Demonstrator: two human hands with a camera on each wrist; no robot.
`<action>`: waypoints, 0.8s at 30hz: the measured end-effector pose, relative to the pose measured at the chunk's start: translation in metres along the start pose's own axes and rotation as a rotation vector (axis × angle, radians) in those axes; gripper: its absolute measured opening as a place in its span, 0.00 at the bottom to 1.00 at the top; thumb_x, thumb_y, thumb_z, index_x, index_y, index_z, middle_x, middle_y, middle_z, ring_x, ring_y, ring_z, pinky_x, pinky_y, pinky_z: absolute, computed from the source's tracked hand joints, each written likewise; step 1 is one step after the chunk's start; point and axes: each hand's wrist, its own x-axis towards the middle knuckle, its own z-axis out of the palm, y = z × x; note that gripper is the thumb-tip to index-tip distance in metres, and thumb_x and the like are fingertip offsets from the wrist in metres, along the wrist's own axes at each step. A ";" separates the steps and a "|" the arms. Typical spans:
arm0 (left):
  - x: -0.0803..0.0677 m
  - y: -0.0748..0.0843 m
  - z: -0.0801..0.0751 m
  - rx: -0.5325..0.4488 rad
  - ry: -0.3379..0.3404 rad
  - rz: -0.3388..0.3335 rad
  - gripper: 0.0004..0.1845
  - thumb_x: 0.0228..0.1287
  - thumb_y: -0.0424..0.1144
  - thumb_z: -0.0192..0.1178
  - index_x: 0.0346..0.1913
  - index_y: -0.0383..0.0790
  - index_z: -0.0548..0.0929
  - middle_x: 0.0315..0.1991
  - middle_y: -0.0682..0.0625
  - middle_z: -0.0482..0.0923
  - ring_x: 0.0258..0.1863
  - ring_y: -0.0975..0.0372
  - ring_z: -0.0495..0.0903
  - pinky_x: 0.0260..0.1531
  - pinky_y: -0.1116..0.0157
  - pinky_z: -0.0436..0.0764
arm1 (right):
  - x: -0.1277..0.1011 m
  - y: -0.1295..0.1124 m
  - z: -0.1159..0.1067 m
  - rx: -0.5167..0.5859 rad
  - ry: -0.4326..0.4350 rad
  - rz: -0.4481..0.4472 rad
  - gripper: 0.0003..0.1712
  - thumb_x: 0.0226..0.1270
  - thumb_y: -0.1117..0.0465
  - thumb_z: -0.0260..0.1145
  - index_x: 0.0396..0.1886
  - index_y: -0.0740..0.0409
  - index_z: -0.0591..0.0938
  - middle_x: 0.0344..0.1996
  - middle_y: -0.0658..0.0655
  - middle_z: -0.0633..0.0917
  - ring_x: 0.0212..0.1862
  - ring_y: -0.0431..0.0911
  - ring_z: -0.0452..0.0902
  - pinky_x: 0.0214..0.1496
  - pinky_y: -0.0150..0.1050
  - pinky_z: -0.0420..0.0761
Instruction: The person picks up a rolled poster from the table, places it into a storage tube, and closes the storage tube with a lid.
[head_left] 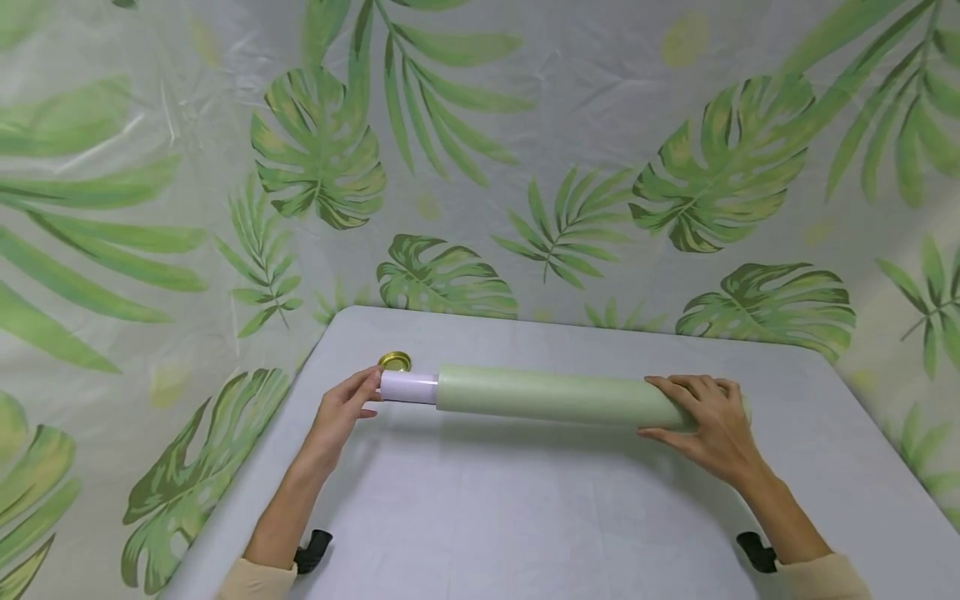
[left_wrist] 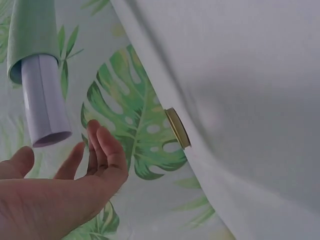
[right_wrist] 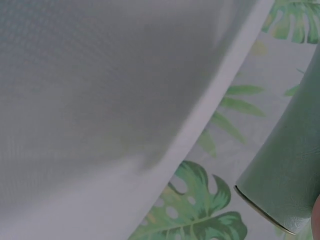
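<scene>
A long pale green roll lies left to right on the grey table. A white inner tube sticks out of its left end. My left hand is at that white end with its fingers spread and relaxed, the fingertips at the tube's mouth. In the left wrist view the left hand is open just below the white tube, gripping nothing. My right hand wraps the roll's right end, fingers over the top and thumb at the front. The right wrist view shows only the green roll's end.
A small gold lid lies on the table just behind the white tube, near the far left corner. Two black clamps sit at the table's near edge. A leaf-printed sheet hangs behind and around the table.
</scene>
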 end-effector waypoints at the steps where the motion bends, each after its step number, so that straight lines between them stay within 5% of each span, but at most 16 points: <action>1: 0.001 0.000 0.002 0.004 0.007 -0.006 0.29 0.80 0.54 0.53 0.72 0.38 0.75 0.54 0.49 0.83 0.46 0.72 0.81 0.50 0.69 0.81 | 0.000 0.000 0.000 -0.001 -0.002 0.002 0.49 0.60 0.17 0.57 0.63 0.48 0.84 0.45 0.63 0.87 0.47 0.63 0.80 0.55 0.67 0.65; 7: 0.001 -0.001 0.008 0.029 0.021 -0.021 0.25 0.81 0.51 0.54 0.65 0.33 0.79 0.45 0.52 0.83 0.44 0.71 0.79 0.48 0.70 0.80 | -0.002 -0.001 0.001 -0.009 0.003 -0.004 0.49 0.60 0.17 0.57 0.63 0.50 0.85 0.45 0.63 0.87 0.47 0.62 0.79 0.54 0.67 0.65; 17: -0.001 -0.002 0.010 -0.008 -0.008 0.011 0.23 0.78 0.48 0.59 0.65 0.35 0.79 0.49 0.54 0.84 0.46 0.72 0.81 0.51 0.68 0.80 | -0.002 -0.004 0.004 -0.006 0.017 -0.011 0.48 0.60 0.18 0.57 0.62 0.49 0.85 0.44 0.62 0.87 0.46 0.62 0.80 0.53 0.66 0.66; 24: -0.001 -0.008 0.015 -0.008 -0.052 0.066 0.23 0.75 0.47 0.63 0.65 0.38 0.80 0.59 0.44 0.82 0.50 0.70 0.81 0.57 0.66 0.77 | -0.001 -0.007 0.007 -0.003 0.015 -0.015 0.48 0.60 0.18 0.58 0.62 0.49 0.85 0.44 0.63 0.87 0.47 0.62 0.80 0.54 0.67 0.66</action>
